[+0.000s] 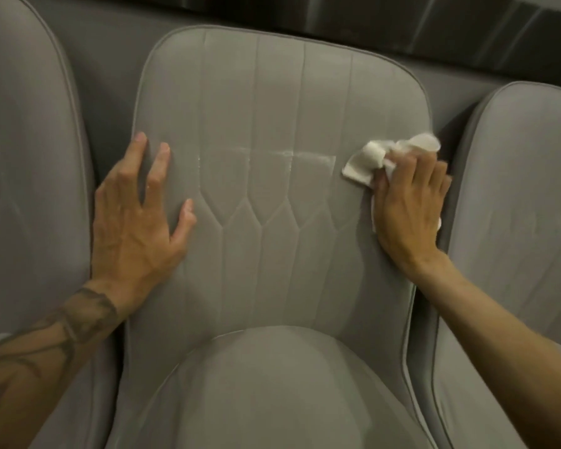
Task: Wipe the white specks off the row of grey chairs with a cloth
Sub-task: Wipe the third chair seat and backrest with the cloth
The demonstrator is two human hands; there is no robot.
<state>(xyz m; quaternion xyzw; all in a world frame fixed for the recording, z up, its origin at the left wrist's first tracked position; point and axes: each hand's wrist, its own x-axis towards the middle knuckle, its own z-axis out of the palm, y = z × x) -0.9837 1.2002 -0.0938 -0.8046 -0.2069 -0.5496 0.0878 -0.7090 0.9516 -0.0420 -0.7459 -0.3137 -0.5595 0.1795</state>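
The middle grey chair [272, 102] fills the view, its quilted backrest facing me and its seat below. A line of white specks [292, 154] runs across the backrest along a stitched seam. My right hand [408, 202] presses a crumpled white cloth [366, 160] against the backrest's right side, just right of the specks. My left hand [136, 218] lies flat with fingers spread on the backrest's left edge, holding nothing.
A second grey chair [26, 157] stands close on the left and a third [525, 196] close on the right, with narrow dark gaps between them. A dark wall or ledge [434, 30] runs behind the row.
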